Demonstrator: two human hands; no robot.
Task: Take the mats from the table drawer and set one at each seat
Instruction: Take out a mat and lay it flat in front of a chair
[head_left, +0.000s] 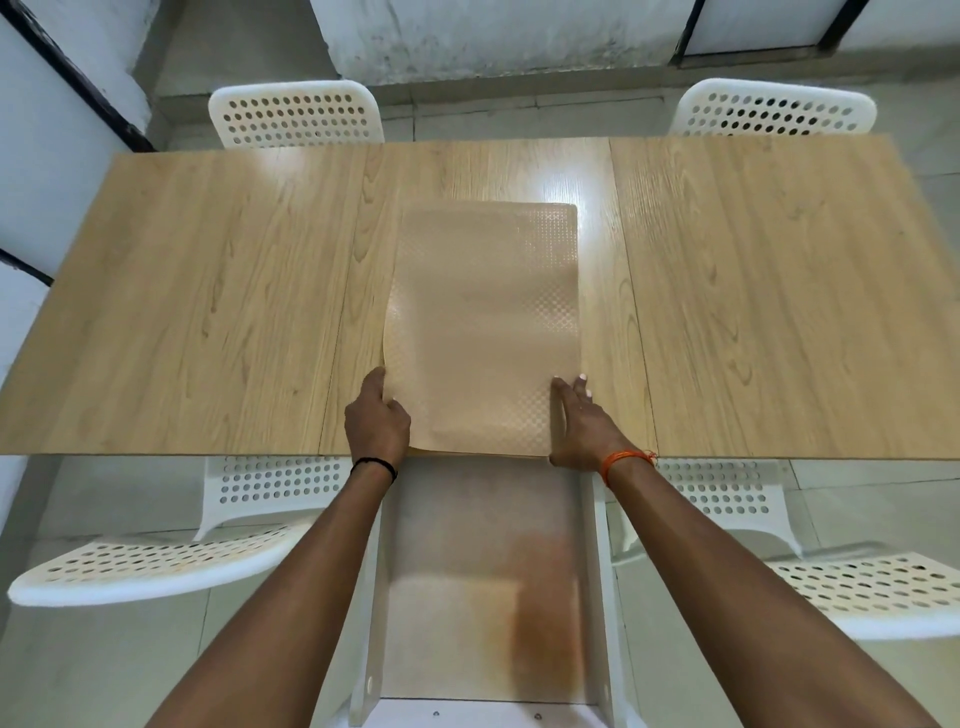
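Note:
A stack of translucent textured mats (485, 322) lies lengthwise on the middle of the wooden table (208, 291), its near end at the table's front edge. My left hand (376, 421) grips the stack's near left edge, which lifts slightly. My right hand (579, 421) holds the near right edge, fingers on top. Below the table edge the white drawer (597, 571) stands pulled out between my forearms, with a translucent sheet (467, 571) lying on its bottom.
Two white perforated chairs (296, 117) (774, 109) stand at the far side. Two more (156, 561) (857, 587) flank the drawer on the near side. A wall and dark-framed panels lie beyond and to the left.

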